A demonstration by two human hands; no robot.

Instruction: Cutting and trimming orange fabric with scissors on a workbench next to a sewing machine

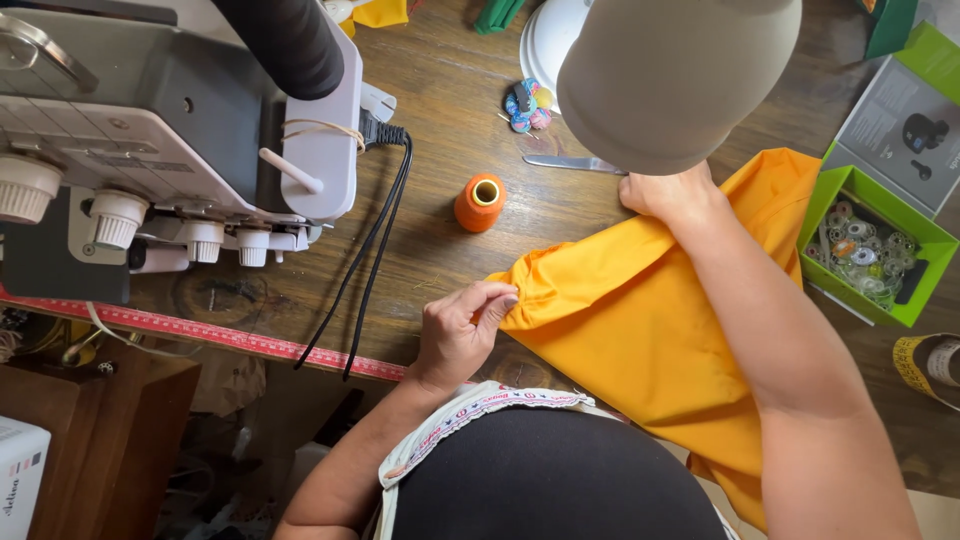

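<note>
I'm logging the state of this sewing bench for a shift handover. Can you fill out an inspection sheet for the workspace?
Surface: dark wooden table, worn, with a red measuring tape along its front edge.
Job's things: orange fabric spread over the table edge.
Clutter: orange thread spool upright; sewing machine; scissors; small colourful bits; white plate; green box of bobbins.
Hands: left hand pinches the fabric's folded corner; right hand grips its far edge.
Cables: black cables run from the machine over the table edge.
Surroundings: grey dome-shaped form above the right hand; cluttered floor below.
</note>
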